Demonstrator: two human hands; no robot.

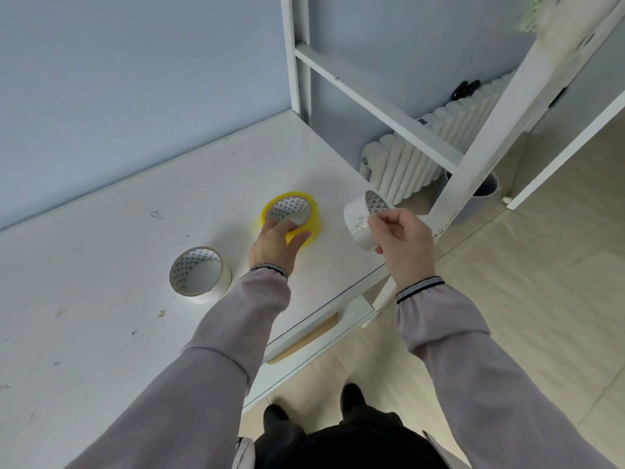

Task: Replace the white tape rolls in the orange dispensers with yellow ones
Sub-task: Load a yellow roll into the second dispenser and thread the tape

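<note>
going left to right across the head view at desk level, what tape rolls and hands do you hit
white tape roll lying on the desk → left hand gripping the yellow tape roll → white tape roll held up → right hand holding it

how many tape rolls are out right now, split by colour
white tape rolls: 2, one lying on the desk, one held off the desk edge in the right hand
yellow tape rolls: 1, on the desk under the left hand's fingers
total: 3
</note>
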